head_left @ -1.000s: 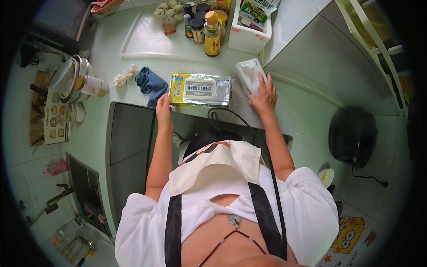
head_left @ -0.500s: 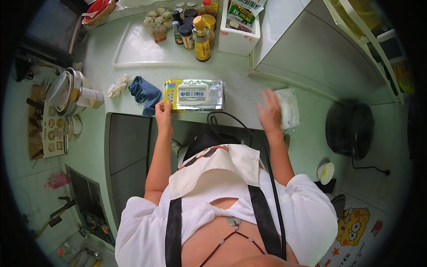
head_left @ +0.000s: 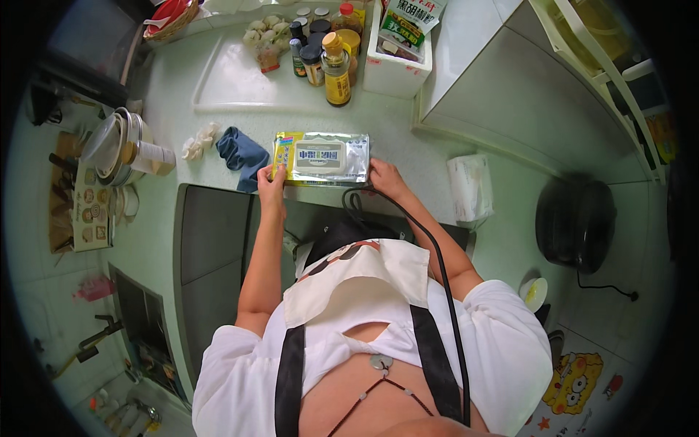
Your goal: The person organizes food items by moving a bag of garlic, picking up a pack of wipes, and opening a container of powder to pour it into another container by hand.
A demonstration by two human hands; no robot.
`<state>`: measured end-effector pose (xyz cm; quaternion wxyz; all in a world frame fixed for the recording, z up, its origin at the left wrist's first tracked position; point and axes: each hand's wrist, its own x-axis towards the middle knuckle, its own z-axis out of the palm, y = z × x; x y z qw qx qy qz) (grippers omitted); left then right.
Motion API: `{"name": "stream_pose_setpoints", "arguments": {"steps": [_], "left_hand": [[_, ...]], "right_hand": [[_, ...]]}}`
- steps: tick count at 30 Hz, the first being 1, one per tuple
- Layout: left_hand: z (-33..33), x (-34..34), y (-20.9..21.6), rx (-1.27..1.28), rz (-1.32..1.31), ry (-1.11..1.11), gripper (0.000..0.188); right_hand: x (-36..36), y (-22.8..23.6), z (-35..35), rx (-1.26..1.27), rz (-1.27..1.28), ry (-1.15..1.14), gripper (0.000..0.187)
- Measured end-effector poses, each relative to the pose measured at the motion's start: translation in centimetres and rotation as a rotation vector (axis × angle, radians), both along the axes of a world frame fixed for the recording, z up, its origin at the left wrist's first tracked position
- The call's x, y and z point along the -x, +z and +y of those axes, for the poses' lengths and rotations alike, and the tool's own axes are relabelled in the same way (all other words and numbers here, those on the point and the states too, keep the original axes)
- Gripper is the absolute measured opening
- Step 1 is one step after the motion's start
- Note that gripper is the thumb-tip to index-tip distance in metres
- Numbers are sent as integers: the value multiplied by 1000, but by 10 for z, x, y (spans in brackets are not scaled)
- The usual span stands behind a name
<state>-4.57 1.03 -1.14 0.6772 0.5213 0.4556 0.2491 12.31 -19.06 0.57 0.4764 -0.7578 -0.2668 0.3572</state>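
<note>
A silver and yellow pack of wet wipes (head_left: 321,158) lies flat near the counter's front edge, its grey-white lid facing up. My left hand (head_left: 271,183) grips the pack's near left corner, thumb on top. At the opposite end my right hand (head_left: 386,177) holds the right edge, fingers partly hidden beneath and behind it. Just left of the pack lies a crumpled blue cloth (head_left: 242,156). A crumpled white tissue (head_left: 199,141) sits beyond the cloth. To the right of my right hand rests a white soft packet (head_left: 470,188).
Seasoning bottles (head_left: 336,69) and a white box of packets (head_left: 394,71) stand at the back, beside a white tray (head_left: 240,109). Stacked pots (head_left: 120,146) are at left, a black appliance (head_left: 575,222) at right. A black cable (head_left: 429,240) crosses before my right forearm.
My right hand has moved left, away from the white packet, and taken hold of the wipes pack's right end. My left hand keeps its grip. The view has shifted slightly.
</note>
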Motion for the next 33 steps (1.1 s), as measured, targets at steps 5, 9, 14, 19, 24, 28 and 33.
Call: {"name": "stream_pose_setpoints", "arguments": {"steps": [5,9,14,19,24,28,33], "left_hand": [[-17,-35,-6,-28,-132,-129,28],[-43,-85,4,45,-229,-249,34],[-62,-109,9,-106,-118,-372,39],[-62,-108,5,-108,-80,-373,43],[-66,-109,18,-129,-117,-372,42],[-66,-111,13,-142,-106,-380,42],[-64,-108,11,-108,-112,-373,45]], "right_hand": [[-28,3,-24,-10,-22,-190,17],[-72,-12,-46,37,-196,-392,18],[-93,-25,-63,83,38,-484,25],[-78,-22,-61,-103,234,-607,29],[-82,-23,-64,-112,241,-525,31],[-81,-26,-64,-184,229,-572,29],[-87,-39,-63,-150,176,-541,27]]}}
